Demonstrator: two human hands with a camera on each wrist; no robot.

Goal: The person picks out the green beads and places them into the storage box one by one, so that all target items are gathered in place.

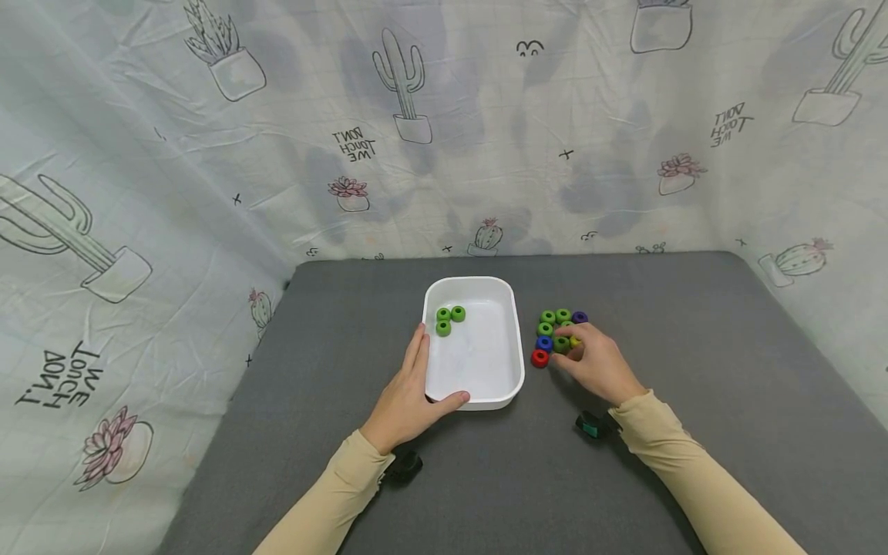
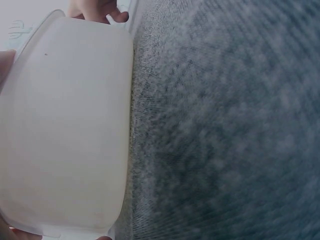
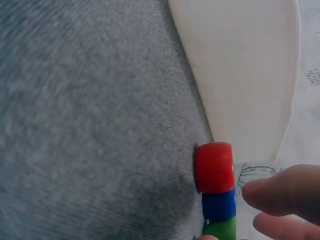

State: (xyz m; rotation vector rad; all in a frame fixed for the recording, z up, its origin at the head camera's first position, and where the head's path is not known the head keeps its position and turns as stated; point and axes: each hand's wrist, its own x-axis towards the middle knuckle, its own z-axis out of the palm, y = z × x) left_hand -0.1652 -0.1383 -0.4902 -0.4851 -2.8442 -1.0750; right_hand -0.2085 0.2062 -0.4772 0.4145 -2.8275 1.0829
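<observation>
One red bead (image 1: 539, 358) stands between white tray (image 1: 479, 358) and right hand (image 1: 598, 364).

Yellow bead (image 1: 576, 341), nearer right edge of table (image 1: 499, 478): partly behind right hand (image 1: 600, 364) | whether fingertips pinch green bead (image 1: 560, 348): unclear | table's near edge: cut off

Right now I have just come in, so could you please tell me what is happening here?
Two bare hands are busy with a tray and small beads. The left hand rests against the left and near sides of the white tray, which holds three green beads. The right hand is at the mixed beads on the table, right of the tray: red, blue, green, yellow and purple. Whether it pinches one, I cannot tell.
</observation>
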